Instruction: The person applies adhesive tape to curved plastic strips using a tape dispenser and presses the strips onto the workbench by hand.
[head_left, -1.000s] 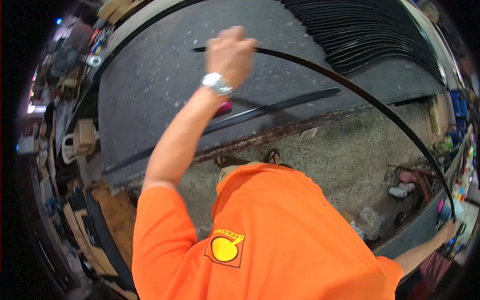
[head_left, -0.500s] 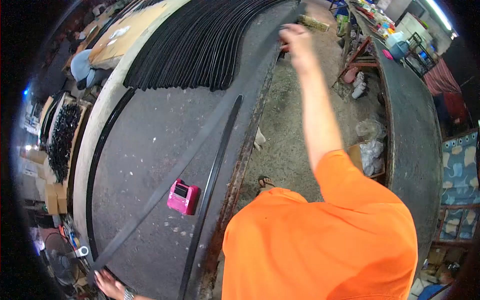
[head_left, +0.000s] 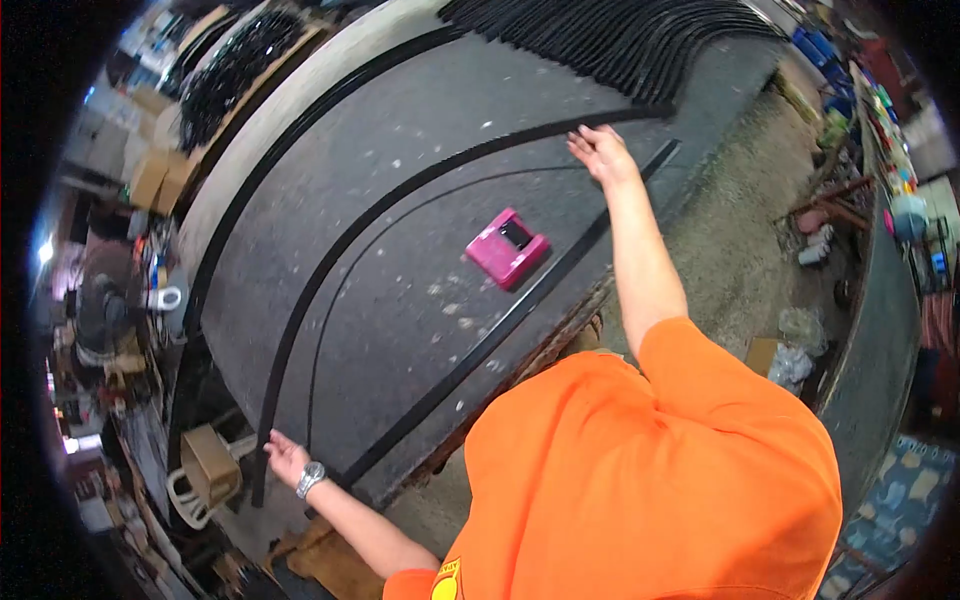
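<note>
A long black strip (head_left: 345, 235) arcs above the dark tabletop (head_left: 400, 290). Near its lower left end, my left hand (head_left: 287, 456), with a watch on the wrist, has its fingers closed on the strip's edge. My right hand (head_left: 601, 152) pinches the same strip toward its upper right end. Between the hands, a pink object with a dark top patch (head_left: 507, 248) rests on the table. A second, straighter black strip (head_left: 500, 330) lies along the near edge of the table.
Many black strips lie side by side (head_left: 610, 45) at the table's far end. Another curved strip (head_left: 240, 205) follows the far edge. A cardboard box (head_left: 208, 465) sits on a white chair at lower left. A second bench (head_left: 880, 350) stands at right.
The view has turned. The strip, earlier stretched diagonally over the pink object, now curves beyond it. My right hand has come back from the far end toward the middle of the view.
</note>
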